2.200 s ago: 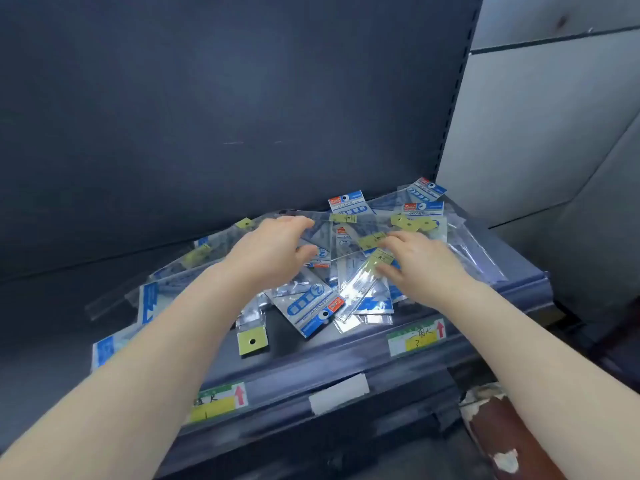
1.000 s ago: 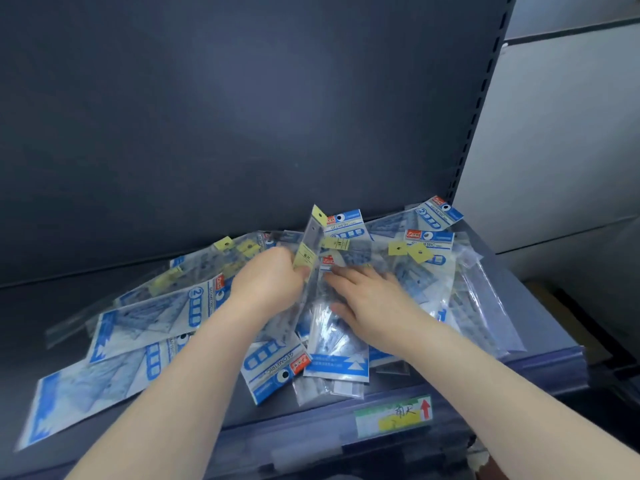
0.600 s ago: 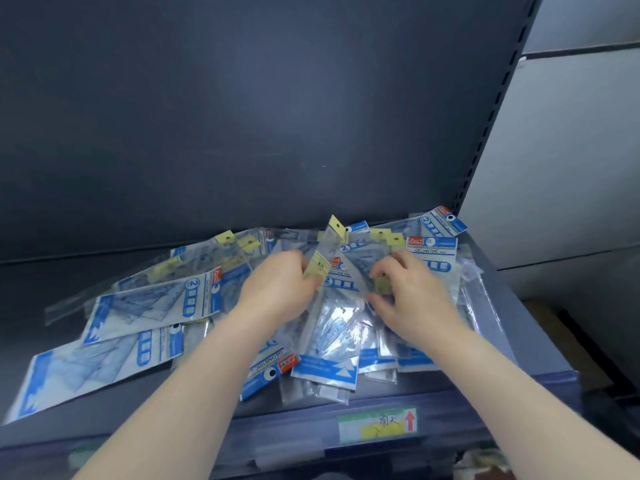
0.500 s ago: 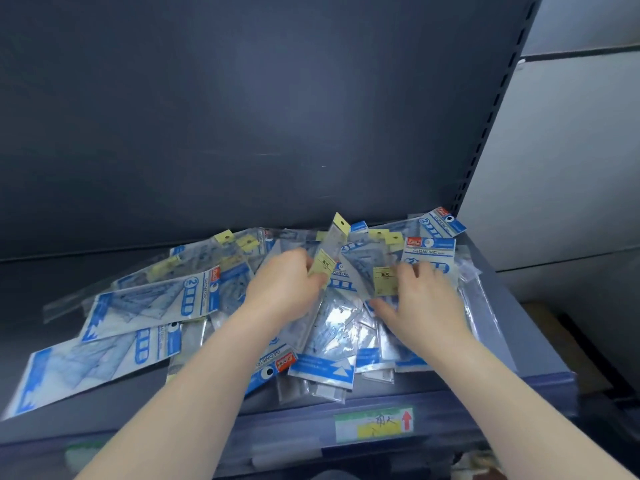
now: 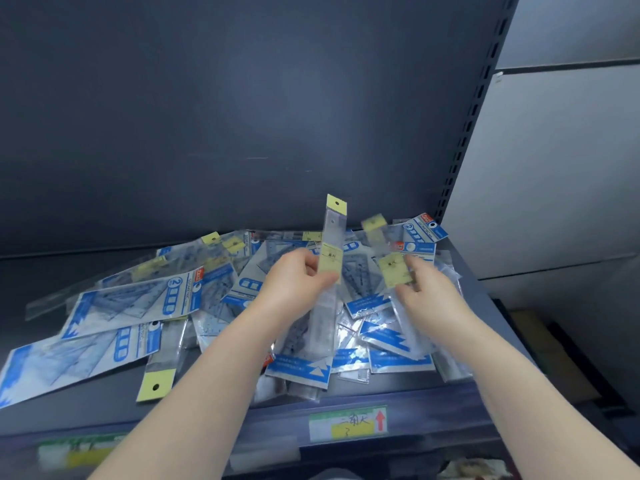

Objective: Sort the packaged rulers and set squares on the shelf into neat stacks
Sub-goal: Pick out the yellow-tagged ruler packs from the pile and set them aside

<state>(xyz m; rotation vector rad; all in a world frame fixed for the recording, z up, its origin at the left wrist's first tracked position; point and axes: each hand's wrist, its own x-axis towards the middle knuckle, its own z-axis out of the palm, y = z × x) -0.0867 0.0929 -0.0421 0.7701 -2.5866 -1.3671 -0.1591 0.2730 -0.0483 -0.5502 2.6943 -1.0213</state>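
Ruler packs (image 5: 333,233) stand almost upright in the left hand (image 5: 298,284), above the middle of the pile. Their long axis runs near to far and their yellow paper tabs point up toward the back panel (image 5: 242,116). The thumb and fingers of that hand are clamped round their middle. The right hand (image 5: 431,292), just right of the left and not touching it, pinches a blurred pack (image 5: 394,271) by its yellow tab. Half a second ago the rulers leaned lower over the heap and the right hand lay flatter on it; both are now raised. The pile (image 5: 131,303) below is glossy clear sleeves with blue-and-white cards and triangular set squares inside. It sprawls across the dark metal shelf (image 5: 207,422), thickest at the right.
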